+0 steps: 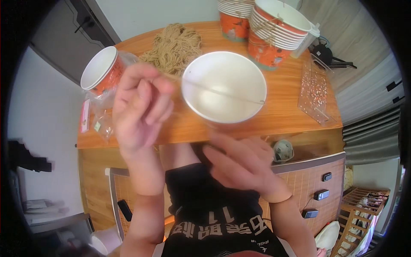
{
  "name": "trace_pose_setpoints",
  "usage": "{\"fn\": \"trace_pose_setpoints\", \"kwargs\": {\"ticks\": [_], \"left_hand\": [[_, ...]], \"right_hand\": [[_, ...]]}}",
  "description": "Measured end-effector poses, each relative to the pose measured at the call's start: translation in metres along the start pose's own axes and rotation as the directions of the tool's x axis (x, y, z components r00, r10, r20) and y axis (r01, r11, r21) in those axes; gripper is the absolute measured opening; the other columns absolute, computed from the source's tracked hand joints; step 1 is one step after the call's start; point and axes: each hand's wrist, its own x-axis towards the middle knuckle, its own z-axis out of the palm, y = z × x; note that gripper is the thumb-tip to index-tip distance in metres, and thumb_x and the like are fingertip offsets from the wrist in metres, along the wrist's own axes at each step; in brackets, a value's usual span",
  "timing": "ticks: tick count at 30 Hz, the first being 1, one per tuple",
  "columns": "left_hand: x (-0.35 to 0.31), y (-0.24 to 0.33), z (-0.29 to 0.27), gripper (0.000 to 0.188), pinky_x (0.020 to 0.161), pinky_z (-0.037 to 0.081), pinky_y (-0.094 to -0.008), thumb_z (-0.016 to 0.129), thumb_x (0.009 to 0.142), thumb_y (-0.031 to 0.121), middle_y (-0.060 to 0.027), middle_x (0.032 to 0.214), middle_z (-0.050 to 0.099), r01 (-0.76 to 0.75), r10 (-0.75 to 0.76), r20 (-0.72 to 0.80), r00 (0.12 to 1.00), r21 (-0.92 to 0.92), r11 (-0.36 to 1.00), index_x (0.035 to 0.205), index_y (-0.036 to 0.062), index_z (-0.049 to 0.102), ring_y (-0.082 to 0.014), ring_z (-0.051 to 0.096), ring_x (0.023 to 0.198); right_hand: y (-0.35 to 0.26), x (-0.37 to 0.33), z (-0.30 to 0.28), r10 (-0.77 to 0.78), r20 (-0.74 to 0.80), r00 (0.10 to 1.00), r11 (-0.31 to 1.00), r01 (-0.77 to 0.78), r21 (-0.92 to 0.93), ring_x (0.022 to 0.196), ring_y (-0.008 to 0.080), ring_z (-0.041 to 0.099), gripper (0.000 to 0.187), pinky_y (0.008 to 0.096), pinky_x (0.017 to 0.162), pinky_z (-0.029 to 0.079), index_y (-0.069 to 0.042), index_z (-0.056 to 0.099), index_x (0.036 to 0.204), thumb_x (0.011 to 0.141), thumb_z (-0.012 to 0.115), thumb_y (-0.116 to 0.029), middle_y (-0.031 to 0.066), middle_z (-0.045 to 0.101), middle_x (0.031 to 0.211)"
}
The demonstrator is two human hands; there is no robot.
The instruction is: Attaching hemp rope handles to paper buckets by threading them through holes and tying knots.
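Note:
A white paper bucket (224, 109) stands near the front edge of the wooden table, its mouth facing up. A thin string (214, 89) stretches across that mouth from a spot on the right rim to my left hand (143, 105). My left hand is raised left of the bucket, fingers curled and pinching the string. Below the bucket, by the table edge, my right hand (246, 165) is blurred by motion. Its fingers look stretched out and apart, with nothing visible between them. Behind the left hand lies a tangled heap of tan string (173, 47).
Stacked orange-and-white paper buckets (274, 36) rise at the back right. More buckets (102, 70) in plastic wrap stand at the left. A clear plastic bag (314, 92) with small specks lies at the right edge. Below the table is a woven-topped bench (295, 188).

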Motion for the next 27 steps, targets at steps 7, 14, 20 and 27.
{"fn": "trace_pose_setpoints", "kwargs": {"ticks": [7, 14, 20, 27], "left_hand": [[0.020, 0.027, -0.014, 0.048, 0.056, 0.037, -0.0211, 0.036, 0.108, 0.023, -0.0107, 0.157, 0.045, -0.084, 0.102, 0.108, 0.989, -0.161, 0.983, 0.152, 0.0049, 0.041, -0.0099, 0.043, 0.070], [-0.011, 0.013, -0.028, 0.058, 0.057, 0.040, -0.0236, 0.038, 0.106, 0.034, -0.0208, 0.156, 0.042, -0.175, 0.123, -0.346, 0.930, -0.122, 0.977, 0.152, -0.0024, 0.037, -0.0162, 0.051, 0.075], [-0.040, -0.029, -0.013, 0.075, 0.096, 0.051, -0.0435, 0.035, 0.106, 0.052, -0.0219, 0.162, 0.031, -0.181, 0.096, -0.228, 0.969, -0.389, 0.903, 0.157, -0.0029, 0.026, -0.0376, 0.058, 0.121], [-0.032, -0.055, -0.006, 0.077, 0.120, 0.027, -0.0543, 0.040, 0.105, 0.050, -0.0108, 0.170, 0.013, -0.213, 0.056, -0.263, 0.963, -0.618, 0.757, 0.162, 0.0062, 0.012, -0.0337, 0.020, 0.155]], "right_hand": [[0.032, 0.001, 0.015, 0.367, 0.056, 0.929, 0.924, -0.357, -0.139, 0.074, 0.0276, 0.065, 0.026, 0.0379, 0.059, 0.052, -0.010, 0.067, 0.101, 0.076, 0.069, -0.006, 0.0077, 0.062, 0.092], [0.114, -0.006, -0.022, 0.300, 0.202, 0.932, 0.953, -0.303, -0.017, 0.097, 0.0396, 0.055, 0.019, 0.0410, 0.087, 0.046, -0.002, 0.050, 0.089, 0.077, 0.052, 0.011, 0.0171, 0.056, 0.099], [0.146, 0.003, -0.022, 0.228, 0.265, 0.937, 0.974, -0.216, -0.075, 0.128, 0.0392, 0.054, 0.032, 0.0403, 0.108, 0.043, -0.003, 0.059, 0.100, 0.076, 0.053, 0.016, 0.0158, 0.057, 0.140], [0.024, -0.008, -0.005, 0.418, -0.238, 0.877, 0.908, -0.395, 0.137, 0.100, 0.0303, 0.067, 0.025, 0.0379, 0.091, 0.052, -0.002, 0.069, 0.105, 0.082, 0.068, 0.006, 0.0148, 0.071, 0.109]]}}
